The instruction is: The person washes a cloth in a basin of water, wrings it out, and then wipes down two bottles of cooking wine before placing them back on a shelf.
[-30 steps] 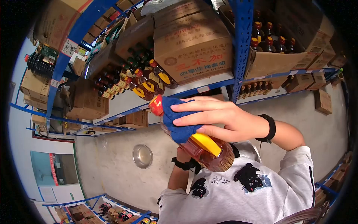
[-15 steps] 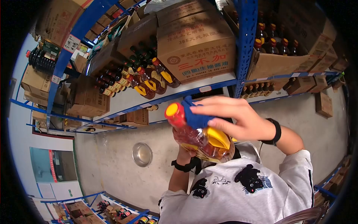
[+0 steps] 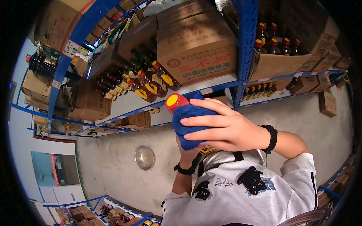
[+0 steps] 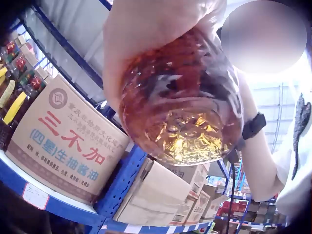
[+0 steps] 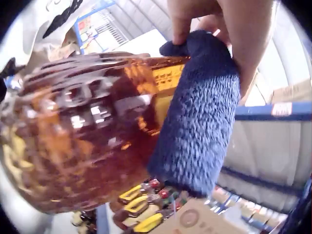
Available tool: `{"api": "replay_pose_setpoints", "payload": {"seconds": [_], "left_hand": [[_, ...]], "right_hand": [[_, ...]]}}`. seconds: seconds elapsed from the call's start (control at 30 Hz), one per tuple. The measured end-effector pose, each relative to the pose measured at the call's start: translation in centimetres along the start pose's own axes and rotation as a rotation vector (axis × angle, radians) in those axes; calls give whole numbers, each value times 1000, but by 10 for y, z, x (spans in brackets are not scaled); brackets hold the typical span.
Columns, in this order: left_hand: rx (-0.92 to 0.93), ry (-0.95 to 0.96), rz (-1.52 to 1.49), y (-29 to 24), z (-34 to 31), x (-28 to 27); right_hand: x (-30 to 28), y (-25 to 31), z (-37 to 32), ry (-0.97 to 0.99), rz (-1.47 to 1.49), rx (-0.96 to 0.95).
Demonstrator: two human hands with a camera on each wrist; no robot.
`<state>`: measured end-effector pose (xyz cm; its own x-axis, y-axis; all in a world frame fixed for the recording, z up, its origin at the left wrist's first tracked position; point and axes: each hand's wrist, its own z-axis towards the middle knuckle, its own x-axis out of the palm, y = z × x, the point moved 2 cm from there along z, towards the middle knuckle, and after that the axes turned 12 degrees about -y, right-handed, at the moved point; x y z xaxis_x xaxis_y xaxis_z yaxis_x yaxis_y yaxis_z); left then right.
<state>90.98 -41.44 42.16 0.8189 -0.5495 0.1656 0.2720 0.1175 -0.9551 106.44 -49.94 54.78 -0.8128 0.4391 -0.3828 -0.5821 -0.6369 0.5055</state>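
A large bottle of reddish-brown liquid point(image 5: 78, 136), with a red and yellow cap point(image 3: 173, 101), is tilted in front of the chest. My left hand point(image 3: 186, 153) grips it from below; in the left wrist view the bottle's ribbed base point(image 4: 185, 131) faces the camera beside that hand. My right hand point(image 3: 235, 128) holds a blue cloth point(image 3: 190, 122) against the bottle just below the cap, fingers spread over the fabric. In the right wrist view the folded cloth point(image 5: 200, 117) lies across the bottle near its yellow label. The cloth and right hand hide most of the bottle in the head view.
Blue shelving point(image 3: 211, 87) stands ahead, bearing a big carton point(image 3: 198, 52) and several similar bottles with yellow handles point(image 3: 152, 84). An open carton of bottles point(image 3: 279, 62) sits on the right shelf. A metal basin point(image 3: 144, 158) rests on the floor at left.
The bottle turned in the left hand, its yellow handle facing up half a second ago and now out of sight. The right hand slid the cloth over the bottle's upper part.
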Motion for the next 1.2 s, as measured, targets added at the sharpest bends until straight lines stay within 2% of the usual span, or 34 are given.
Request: {"api": "replay_pose_setpoints", "payload": {"seconds": [0.07, 0.13, 0.17, 0.33, 0.4, 0.47, 0.53, 0.6, 0.67, 0.73, 0.8, 0.83, 0.87, 0.93, 0.97, 1.0, 1.07, 1.1, 1.13, 1.2], "left_hand": [[23, -9, 19, -3, -2, -3], [43, -8, 48, -4, 0, -4], [-99, -59, -26, -2, -2, -1], [-165, 23, -125, 2, -11, -8], [-203, 64, -174, 5, -16, -11], [-241, 105, -225, 7, -22, -14], [-279, 143, -275, 9, -25, -16], [-296, 162, -300, 9, -23, -17], [-144, 236, -161, 6, -18, -14], [-165, 188, -144, 4, -22, -10], [-235, 92, -85, 2, -23, -7], [-161, 77, -127, 4, -22, -3], [-159, 78, -128, 7, -23, 2], [-97, -62, -199, 10, -24, 5], [-130, -85, -232, 9, -21, 7], [-152, -133, -226, 6, -18, 11], [-59, -129, 164, -5, -7, 16], [-26, -167, 132, 1, -8, 14], [-13, -124, 110, -2, -5, 15], [127, -36, 270, -9, -5, 13]], "right_hand": [[-2, -4, -2, -25, 48, 24], [-4, -10, -4, -94, 256, 69], [-6, -15, -6, -116, 340, 78], [-8, -35, -15, -87, 606, 106], [-10, -40, -19, -62, 764, 242], [-12, -46, -26, -60, 788, 400], [-9, -55, -40, -23, 722, 751], [-7, -52, -39, -19, 732, 708], [-6, -51, -41, 8, 682, 795], [-5, -46, -36, -30, 663, 774], [-7, -40, -31, -166, 629, 683], [-12, -35, -28, -188, 601, 626], [-17, -31, -28, -176, 493, 553], [-26, -17, -25, -175, 152, 306], [-24, -8, -26, -185, 140, 295], [-18, -4, -30, -175, 99, 199], [-9, 7, -29, 39, -146, 27], [-6, 6, -31, 133, -205, 4], [-4, 4, -30, 162, -229, -15], [-5, 0, -23, 190, -333, -119]]}}
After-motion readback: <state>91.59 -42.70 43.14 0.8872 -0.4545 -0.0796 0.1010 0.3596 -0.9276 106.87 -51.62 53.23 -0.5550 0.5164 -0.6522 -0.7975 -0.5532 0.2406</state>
